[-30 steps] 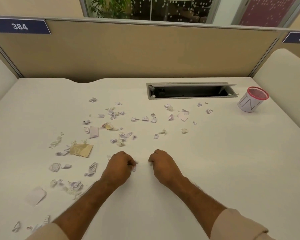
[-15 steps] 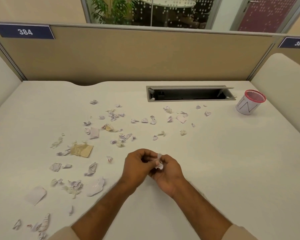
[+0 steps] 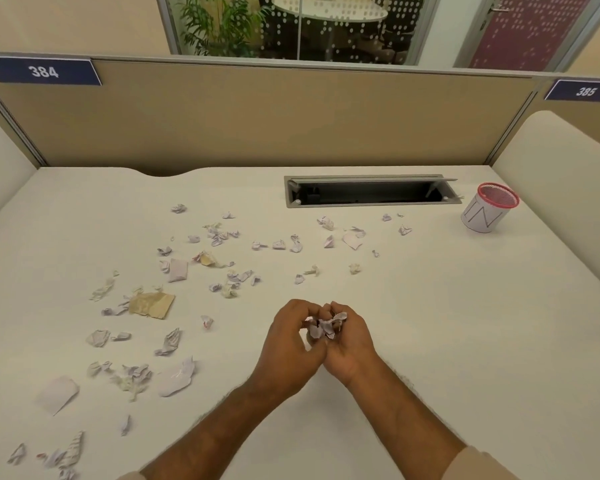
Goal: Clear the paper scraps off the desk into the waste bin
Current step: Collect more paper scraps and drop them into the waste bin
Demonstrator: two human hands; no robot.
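My left hand (image 3: 291, 344) and my right hand (image 3: 352, 344) meet above the middle of the white desk (image 3: 465, 323), cupped together around a small bunch of crumpled paper scraps (image 3: 324, 326). Many more scraps lie over the left and middle of the desk, among them a brown torn piece (image 3: 152, 304), a flat white piece (image 3: 58, 393) and a crumpled white piece (image 3: 175, 377). A small white waste bin (image 3: 487, 211) with a red mesh rim stands at the far right, well away from both hands.
An open cable slot (image 3: 371, 190) is sunk into the desk at the back, left of the bin. A tan partition (image 3: 257, 116) closes the back; padded side panels (image 3: 561, 174) flank the desk. Loose scraps (image 3: 352, 237) lie in front of the slot.
Both hands rose from the desk surface, came together and gathered scraps between them. The bunch in the hands is now larger than half a second ago.
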